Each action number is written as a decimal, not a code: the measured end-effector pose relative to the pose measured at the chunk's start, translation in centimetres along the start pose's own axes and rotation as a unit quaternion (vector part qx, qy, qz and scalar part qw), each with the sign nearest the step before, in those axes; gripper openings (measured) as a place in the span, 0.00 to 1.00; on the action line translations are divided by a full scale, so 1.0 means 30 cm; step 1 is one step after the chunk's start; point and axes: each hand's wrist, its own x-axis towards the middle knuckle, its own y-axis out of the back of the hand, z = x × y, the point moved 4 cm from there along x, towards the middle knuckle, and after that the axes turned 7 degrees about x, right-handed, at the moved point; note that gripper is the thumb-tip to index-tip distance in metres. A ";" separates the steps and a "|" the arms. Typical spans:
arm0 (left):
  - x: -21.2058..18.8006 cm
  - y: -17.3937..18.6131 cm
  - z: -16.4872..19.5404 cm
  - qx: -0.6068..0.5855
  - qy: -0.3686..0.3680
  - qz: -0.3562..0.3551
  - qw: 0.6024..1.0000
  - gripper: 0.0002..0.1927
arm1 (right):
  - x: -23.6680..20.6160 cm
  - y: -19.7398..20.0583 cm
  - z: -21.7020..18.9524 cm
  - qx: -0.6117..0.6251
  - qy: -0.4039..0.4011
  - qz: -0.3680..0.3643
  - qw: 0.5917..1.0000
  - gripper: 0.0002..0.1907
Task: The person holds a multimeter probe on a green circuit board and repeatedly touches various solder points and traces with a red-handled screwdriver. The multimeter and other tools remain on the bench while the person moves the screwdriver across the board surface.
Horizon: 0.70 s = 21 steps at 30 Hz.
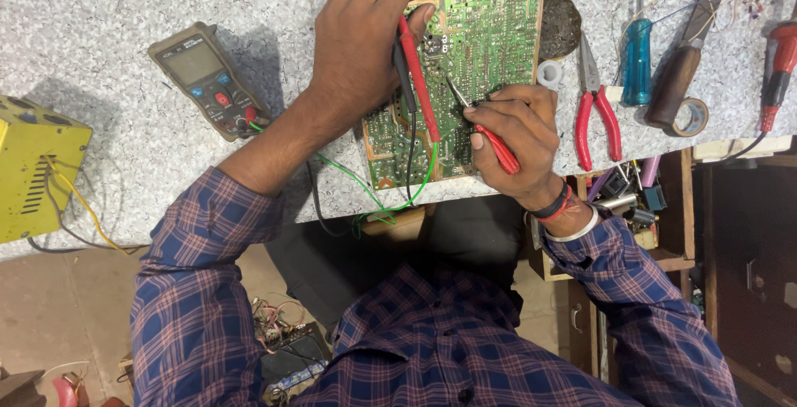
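A green circuit board (490,34) lies solder side up on the speckled grey worktable (108,9). My left hand (361,38) rests on the board's upper left corner and grips a red probe (421,87) and a black probe (404,79) together. Their leads run off the table's front edge, near a green wire. My right hand (519,129) holds small red-handled pliers (498,148), whose metal tip touches the middle of the board. A grey multimeter (207,79) sits to the left of my left forearm.
A yellow metal box (33,166) with wires stands at the left edge. Right of the board lie red-handled pliers (596,116), a blue screwdriver (638,63), a wooden-handled tool (677,83) and a tape roll (689,116). An open drawer of parts (631,199) sits below.
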 end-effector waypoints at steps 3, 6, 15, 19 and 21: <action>0.004 -0.002 -0.001 0.005 0.002 -0.001 1.000 0.07 | 0.004 -0.002 0.002 0.000 0.001 0.001 1.000 0.10; 0.006 -0.002 -0.002 0.005 0.002 -0.002 1.000 0.08 | 0.005 -0.001 0.003 0.000 -0.001 0.001 1.000 0.10; 0.010 0.008 -0.001 -0.022 0.005 -0.001 1.000 0.06 | 0.010 0.002 0.003 0.007 0.001 0.003 1.000 0.10; 0.004 0.010 -0.002 -0.029 -0.001 0.004 1.000 0.05 | 0.012 0.004 0.004 0.010 0.003 0.001 1.000 0.10; -0.001 0.004 -0.003 -0.031 -0.006 0.008 0.999 0.05 | 0.011 0.007 0.001 0.009 0.001 0.000 1.000 0.10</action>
